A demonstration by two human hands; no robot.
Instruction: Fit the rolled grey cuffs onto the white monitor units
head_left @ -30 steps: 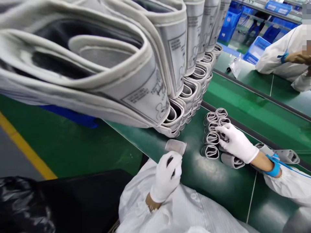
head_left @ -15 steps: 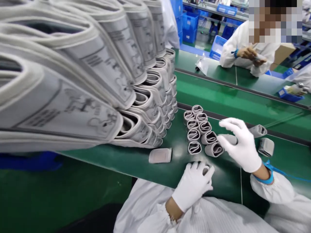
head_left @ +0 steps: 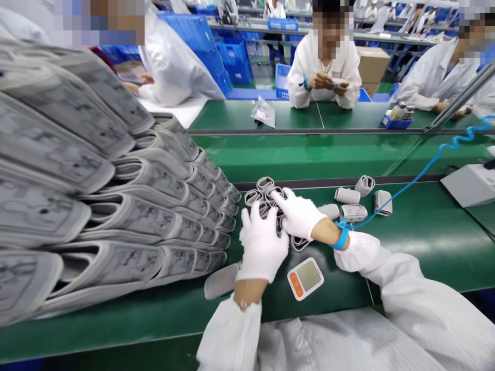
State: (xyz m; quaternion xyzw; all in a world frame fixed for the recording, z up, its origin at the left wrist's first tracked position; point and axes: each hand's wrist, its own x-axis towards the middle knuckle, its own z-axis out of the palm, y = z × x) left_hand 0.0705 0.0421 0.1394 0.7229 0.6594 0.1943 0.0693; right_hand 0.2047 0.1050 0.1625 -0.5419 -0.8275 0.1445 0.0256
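Observation:
Both hands wear white gloves and rest over a cluster of rolled grey cuffs [head_left: 265, 183] standing on the green bench. My left hand [head_left: 263, 245] lies over the near left side of the cluster, fingers spread. My right hand [head_left: 301, 214] reaches in from the right, its fingers apart on the cuff tops. The gloves hide several of the cuffs. A white monitor with a screen and orange buttons [head_left: 305, 279] lies on the bench below my right hand. Beside my left wrist is a flat, pale rounded piece [head_left: 221, 281].
Large stacks of folded grey cuffs [head_left: 131, 216] fill the left side. More rolled cuffs [head_left: 347, 195] lie to the right. A blue coiled cord [head_left: 421, 167] runs from my right wrist. Across the bench, a person [head_left: 325, 72] holds a small object.
The view has turned left to right, bringing more bench into sight. My left hand has moved up onto the cuffs, and my right hand has come in beside it. The monitor now shows.

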